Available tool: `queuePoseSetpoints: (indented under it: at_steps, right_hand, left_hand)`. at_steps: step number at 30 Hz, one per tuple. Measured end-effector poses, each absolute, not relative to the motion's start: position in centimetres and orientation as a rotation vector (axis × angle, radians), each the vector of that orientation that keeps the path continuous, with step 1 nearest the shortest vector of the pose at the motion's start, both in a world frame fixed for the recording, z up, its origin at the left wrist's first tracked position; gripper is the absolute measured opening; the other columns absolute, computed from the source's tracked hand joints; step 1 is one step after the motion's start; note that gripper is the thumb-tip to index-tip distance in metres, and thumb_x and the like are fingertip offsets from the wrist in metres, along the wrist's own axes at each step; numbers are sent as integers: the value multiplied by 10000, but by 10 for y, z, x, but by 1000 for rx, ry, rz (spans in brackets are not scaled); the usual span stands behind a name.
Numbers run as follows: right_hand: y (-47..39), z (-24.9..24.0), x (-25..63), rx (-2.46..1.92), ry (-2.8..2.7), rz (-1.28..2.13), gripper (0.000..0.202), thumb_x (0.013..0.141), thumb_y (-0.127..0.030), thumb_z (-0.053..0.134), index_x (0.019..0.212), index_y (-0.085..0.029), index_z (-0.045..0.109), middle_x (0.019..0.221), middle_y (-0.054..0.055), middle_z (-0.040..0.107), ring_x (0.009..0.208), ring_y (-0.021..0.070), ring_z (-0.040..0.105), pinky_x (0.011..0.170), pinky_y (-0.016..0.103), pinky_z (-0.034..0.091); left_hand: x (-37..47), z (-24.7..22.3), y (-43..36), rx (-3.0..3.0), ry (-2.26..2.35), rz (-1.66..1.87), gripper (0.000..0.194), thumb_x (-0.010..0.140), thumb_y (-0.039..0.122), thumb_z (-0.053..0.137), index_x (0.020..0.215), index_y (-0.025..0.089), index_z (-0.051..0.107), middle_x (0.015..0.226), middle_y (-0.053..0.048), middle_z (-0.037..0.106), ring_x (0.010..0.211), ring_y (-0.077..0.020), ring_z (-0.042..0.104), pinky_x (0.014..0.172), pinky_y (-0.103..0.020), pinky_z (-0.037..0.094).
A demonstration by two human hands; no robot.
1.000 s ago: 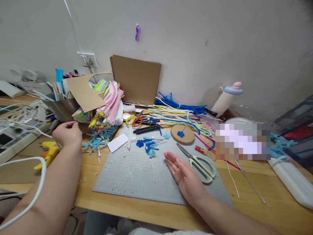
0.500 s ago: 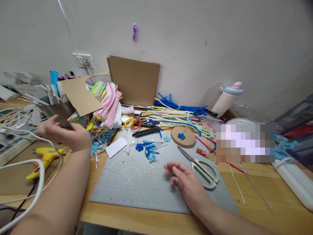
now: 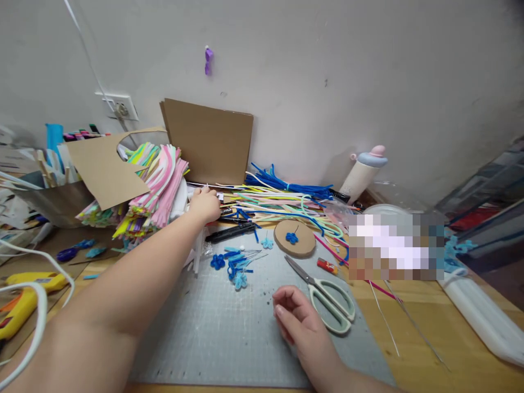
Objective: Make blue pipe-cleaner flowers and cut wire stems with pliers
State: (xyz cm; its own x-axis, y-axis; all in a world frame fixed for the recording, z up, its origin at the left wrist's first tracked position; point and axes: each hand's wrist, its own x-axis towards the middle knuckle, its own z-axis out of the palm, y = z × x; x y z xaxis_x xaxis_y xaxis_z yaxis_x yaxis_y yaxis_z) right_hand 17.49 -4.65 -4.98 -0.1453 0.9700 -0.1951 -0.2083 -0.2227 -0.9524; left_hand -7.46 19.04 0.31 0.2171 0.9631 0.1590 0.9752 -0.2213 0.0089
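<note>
Faced a grey wall (image 3: 282, 71) across a cluttered worktop (image 3: 440, 322). Held the left hand (image 3: 205, 206) near the back edge beside a pipe-cleaner bundle (image 3: 159, 191), knuckles up, grip impossible to tell. Held the right hand (image 3: 301, 326) toward the front edge, fingers loosely curled but apart, nearest scissors (image 3: 312, 283) just rightward, blades slanting leftward to the back edge.

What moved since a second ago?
The left hand swung right, from near the yellow glue gun to near the pink bundle; whether it grips anything is hidden. The right hand curled its fingers. The green-handled scissors, brown disc and its blue flower stayed put.
</note>
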Motion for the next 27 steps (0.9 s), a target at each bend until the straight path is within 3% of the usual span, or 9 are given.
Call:
queuePoseSetpoints:
  at_steps: [4, 11, 17, 21, 24, 27]
  right_hand:
    - [-44, -55, 172, -1142, -1036, 1598, 183, 783, -367, 611, 867, -213, 559, 725, -30, 478, 487, 64, 310, 444, 203, 240]
    - [-42, -54, 173, -1144, -1056, 1610, 137, 794, -328, 597, 852, -208, 567, 694, -35, 473, 494, 64, 320, 452, 201, 245]
    - [-42, -51, 171, -1141, -1048, 1625, 128, 770, -303, 613, 821, -195, 567, 673, -39, 466, 482, 59, 319, 432, 194, 234]
    - [-42, -50, 171, -1118, -1033, 1621, 123, 775, -294, 627, 815, -191, 573, 670, -45, 481, 482, 49, 352, 432, 175, 267]
    - [-38, -46, 173, -969, -932, 1767, 213, 807, -388, 597, 867, -184, 582, 697, -19, 539, 480, 63, 440, 416, 174, 324]
    - [-33, -36, 176, -702, -727, 2065, 462, 847, -557, 458, 975, -137, 606, 800, 68, 618, 599, 139, 583, 456, 231, 440]
  left_hand:
    - [-72, -2, 208, -2350, -1990, -123, 304, 817, 410, 554, 961, 149, 615, 1123, -85, 566, 1141, -263, 435, 988, -498, 259]
    - [-62, -13, 227, -2405, -2141, -173, 279, 854, 384, 537, 994, 153, 607, 1092, -78, 602, 1024, -215, 549, 910, -447, 411]
    - [-73, -8, 220, -2377, -2231, -563, 277, 804, 406, 592, 847, 134, 625, 804, -24, 659, 770, -170, 615, 757, -356, 464]
    - [-64, 13, 200, -2264, -2165, -959, 251, 828, 317, 521, 954, 116, 603, 848, -54, 665, 732, -167, 612, 649, -275, 451]
    - [-40, 34, 157, -2193, -2033, -1154, 259, 815, 313, 522, 969, 117, 592, 919, -82, 629, 808, -182, 589, 669, -271, 445]
    - [-8, 45, 83, -2467, -1576, -1152, 132, 831, 256, 511, 849, 197, 627, 853, -24, 615, 827, -157, 568, 741, -265, 433]
